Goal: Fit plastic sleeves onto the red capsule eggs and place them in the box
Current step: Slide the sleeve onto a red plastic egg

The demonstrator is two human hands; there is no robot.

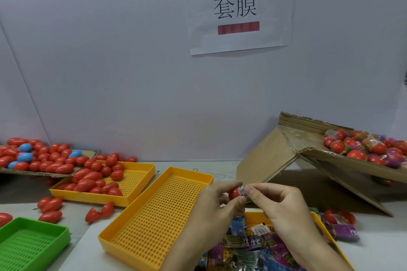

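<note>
My left hand [217, 202] grips a red capsule egg [233, 193] at the lower middle. Against the egg's right end, my right hand [277, 202] pinches a printed plastic sleeve [242, 190], which sits partly over the egg. Beneath my hands a yellow tray [254, 215] holds several flat printed sleeves [253, 246]. A tilted cardboard box [312, 154] at the right holds several sleeved eggs [361, 147]. More bare red eggs [97, 176] fill another yellow tray [136, 185] at the left.
An empty perforated yellow tray [154, 211] lies in the middle and a green tray [33, 244] at the lower left. A cardboard sheet [44, 174] at the far left carries red and blue eggs. Loose eggs [50, 209] and sleeves [343, 231] lie on the table.
</note>
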